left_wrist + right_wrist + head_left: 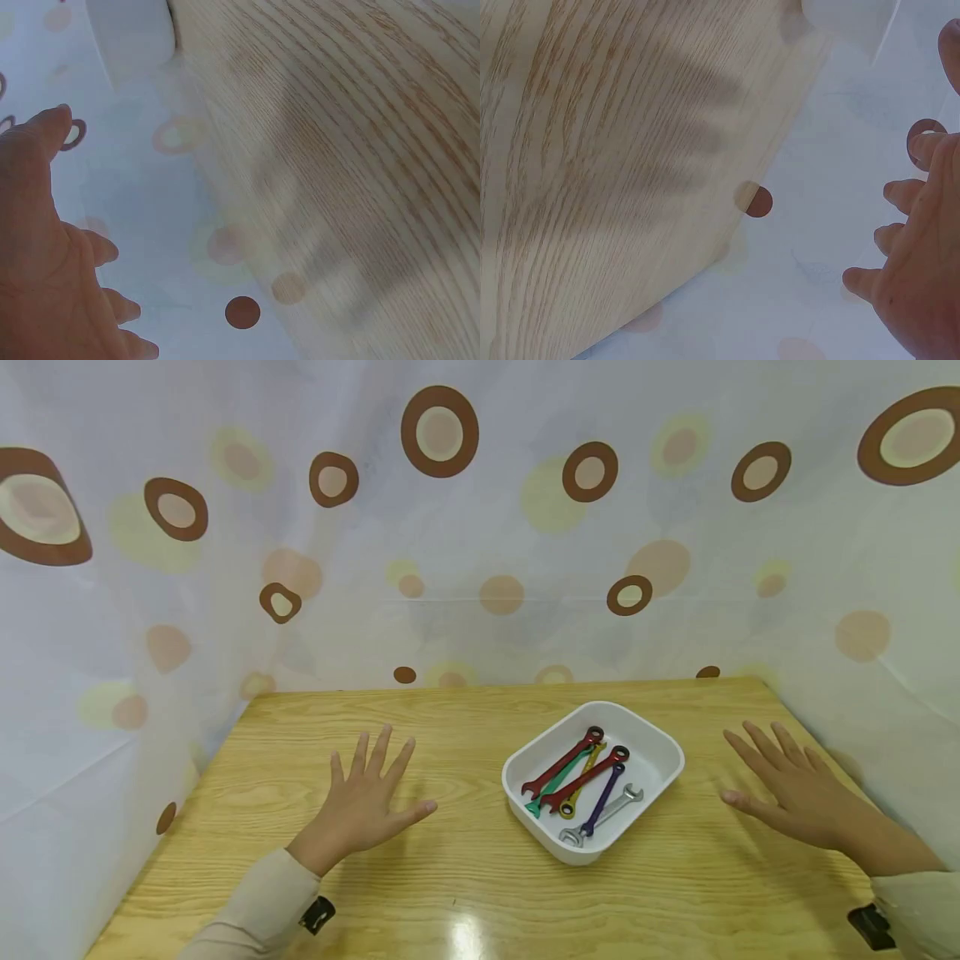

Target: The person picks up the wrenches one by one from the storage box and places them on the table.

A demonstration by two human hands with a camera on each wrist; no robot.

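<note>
At lower left, your left-hand grip [366,806] hovers spread wide and empty over the wooden worktop [450,735]. Right of centre, a white tray [654,758] holds 6 wrenches [588,775], 2 red. At lower right, your right-hand grip [802,795] is likewise spread, empty.

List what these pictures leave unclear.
- Head view: middle of the yellow wrench, under the nearer red wrench; any wrench markings, too small to read.
- Left wrist view: most of the white tray, beyond the top edge.
- Right wrist view: part of the right hand, beyond the right edge.
</note>
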